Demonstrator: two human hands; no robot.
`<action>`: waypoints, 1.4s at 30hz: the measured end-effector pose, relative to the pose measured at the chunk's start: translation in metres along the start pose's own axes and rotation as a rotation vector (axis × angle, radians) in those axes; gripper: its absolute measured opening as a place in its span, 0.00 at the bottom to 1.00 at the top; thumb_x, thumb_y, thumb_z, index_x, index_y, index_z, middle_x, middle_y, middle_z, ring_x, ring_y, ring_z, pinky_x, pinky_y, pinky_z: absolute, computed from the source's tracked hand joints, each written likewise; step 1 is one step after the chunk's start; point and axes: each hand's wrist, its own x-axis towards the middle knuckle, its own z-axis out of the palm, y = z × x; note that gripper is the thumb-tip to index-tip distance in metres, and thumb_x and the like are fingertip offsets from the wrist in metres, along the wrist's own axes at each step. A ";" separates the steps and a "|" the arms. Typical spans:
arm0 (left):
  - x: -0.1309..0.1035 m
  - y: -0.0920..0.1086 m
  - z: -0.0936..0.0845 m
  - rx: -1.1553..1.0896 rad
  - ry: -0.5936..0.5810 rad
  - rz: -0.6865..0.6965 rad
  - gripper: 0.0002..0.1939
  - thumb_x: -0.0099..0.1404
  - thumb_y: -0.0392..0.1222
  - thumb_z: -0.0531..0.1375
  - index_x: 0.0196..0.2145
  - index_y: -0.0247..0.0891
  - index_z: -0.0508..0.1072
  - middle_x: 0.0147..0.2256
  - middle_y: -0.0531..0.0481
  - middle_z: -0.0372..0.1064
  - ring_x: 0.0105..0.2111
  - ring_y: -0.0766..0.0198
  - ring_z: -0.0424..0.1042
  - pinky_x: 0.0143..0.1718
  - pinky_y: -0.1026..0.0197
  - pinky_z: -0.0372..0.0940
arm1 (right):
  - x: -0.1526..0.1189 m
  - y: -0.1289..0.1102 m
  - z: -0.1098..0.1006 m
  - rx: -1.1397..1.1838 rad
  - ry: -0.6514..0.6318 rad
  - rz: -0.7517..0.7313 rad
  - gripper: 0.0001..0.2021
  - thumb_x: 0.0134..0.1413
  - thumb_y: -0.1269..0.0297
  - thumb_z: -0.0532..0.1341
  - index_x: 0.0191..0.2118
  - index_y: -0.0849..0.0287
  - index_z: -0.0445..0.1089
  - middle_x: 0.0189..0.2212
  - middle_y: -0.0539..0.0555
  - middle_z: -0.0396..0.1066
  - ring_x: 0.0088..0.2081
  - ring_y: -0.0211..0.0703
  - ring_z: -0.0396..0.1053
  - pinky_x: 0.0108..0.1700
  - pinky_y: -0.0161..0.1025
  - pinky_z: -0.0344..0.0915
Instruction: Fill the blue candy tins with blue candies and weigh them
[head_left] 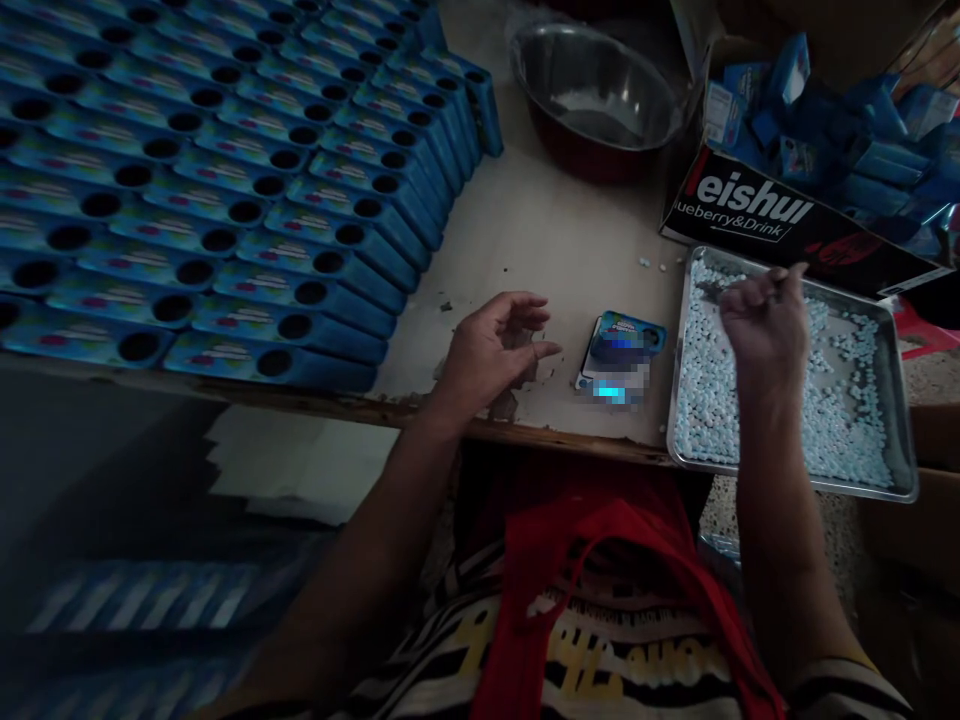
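1. The left hand (501, 345) is held open at the near edge of a pale, worn tabletop (525, 230), its fingers bent and a gap left between thumb and fingertips; nothing is seen in it.
2. A small, flat, blue-and-white pack with rounded corners (621, 350), partly blurred by pixels, is laid on the tabletop at the left hand's three o'clock, untouched.
3. The right hand (769, 310) is placed over a shallow, rectangular metal tray (903, 400), its fingers curled inward; whether anything is gripped cannot be told.
4. The tray, at the pack's three o'clock, is strewn with small, pale blue and white pellets (705, 400); a few loose ones are scattered at the pack's one o'clock.
5. At the tray's twelve o'clock, a black cardboard carton with white lettering (765, 205) is filled with small blue packets (881, 160).
6. A round, shiny metal bowl (566, 65) is set at the pack's twelve o'clock.
7. At the left hand's ten o'clock, upright blue boxes with dark round openings (187, 190) are ranged in close rows.
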 end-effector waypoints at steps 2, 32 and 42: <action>-0.001 0.000 -0.005 0.002 0.017 -0.008 0.30 0.54 0.47 0.78 0.53 0.42 0.78 0.49 0.44 0.83 0.53 0.49 0.82 0.63 0.43 0.76 | 0.021 -0.015 -0.039 0.028 0.187 0.020 0.21 0.80 0.55 0.60 0.30 0.54 0.59 0.23 0.42 0.53 0.21 0.31 0.56 0.23 0.27 0.59; 0.005 -0.014 -0.023 -0.044 0.036 -0.034 0.31 0.53 0.50 0.78 0.53 0.44 0.78 0.46 0.45 0.84 0.50 0.48 0.84 0.58 0.44 0.79 | -0.054 -0.030 0.031 -0.652 -0.631 0.380 0.11 0.63 0.58 0.74 0.40 0.59 0.78 0.24 0.48 0.67 0.23 0.33 0.56 0.23 0.32 0.49; 0.015 0.006 0.012 -0.047 -0.137 0.078 0.36 0.57 0.49 0.79 0.60 0.44 0.75 0.54 0.42 0.82 0.57 0.47 0.81 0.64 0.39 0.74 | -0.057 -0.054 0.018 -0.796 -0.462 0.210 0.09 0.64 0.58 0.74 0.39 0.56 0.80 0.22 0.47 0.64 0.24 0.35 0.57 0.23 0.32 0.52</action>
